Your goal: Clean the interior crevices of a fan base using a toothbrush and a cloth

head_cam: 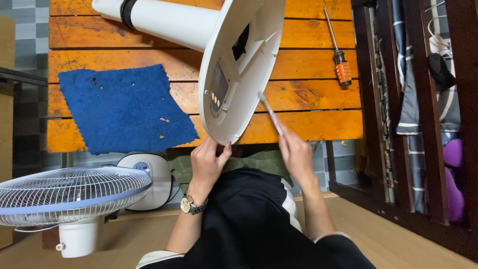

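- Right now the left hand [206, 164] clasps the near rim of a white fan base [239, 74], thumb on one side of the edge and fingers curled on the other, so its grip is closed on that rim.
- That fan base is tipped up on its edge at the near side of the wooden counter [308, 124], its hollow underside turned toward the right, with ribs, a dark opening and a small panel showing.
- A white pole [159, 20] with a black collar [128, 12] runs from the base toward the far left, lying across the counter.
- The right hand [296, 152] is closed around a thin pale tool [270, 113]; the tool's tip reaches the edge of the base's underside.
- A wristwatch [190, 205] with a metal band sits on the left wrist.
- On the counter's left part lies a blue cloth [124, 109], flat, with a few pale specks on it, just beside the base.
- Farther right an orange-handled screwdriver [338, 55] lies well apart from both hands.
- Below the counter, on the floor at left, a second fan stands: its wire fan guard [69, 192] faces up and its pale body [152, 174] sits behind.
- Along the right a dark wooden frame [371, 99] holds hanging striped fabric [411, 99].
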